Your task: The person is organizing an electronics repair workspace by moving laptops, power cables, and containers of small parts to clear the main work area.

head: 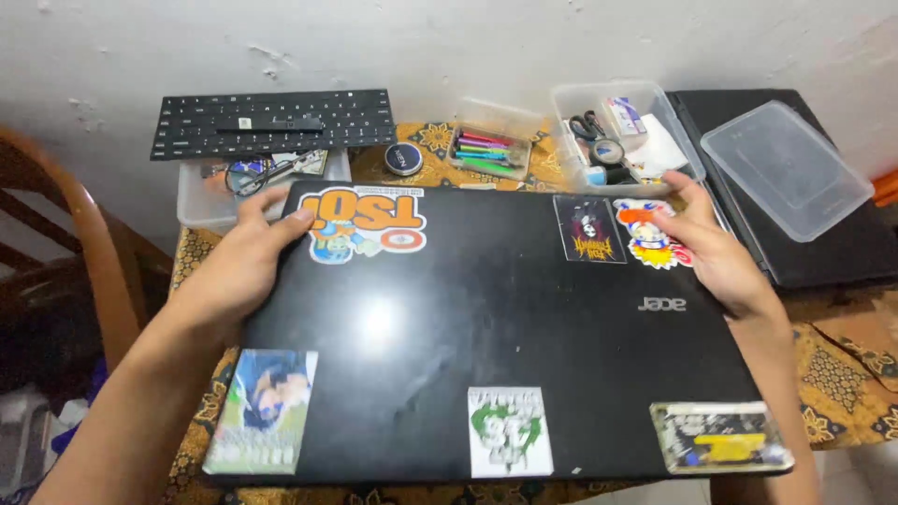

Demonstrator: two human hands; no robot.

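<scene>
A closed black laptop [486,327], covered with stickers, is laid flat on the bench [842,374], which is spread with a patterned brown cloth. Its far left corner is gripped by the left hand [245,257], the thumb pressed on the lid and the fingers curled over the edge. Its far right corner is held by the right hand [709,245], with the fingers spread across a colourful sticker. A second dark laptop [842,252] is seen just right of the right hand, with a clear plastic lid [786,168] resting on it. A loose black keyboard [273,122] is propped beyond the left hand, over a clear tub [201,201]. Beyond the right hand, an open box [622,136] of scissors and tape is set, and between the hands a small case of coloured pens [486,150].
</scene>
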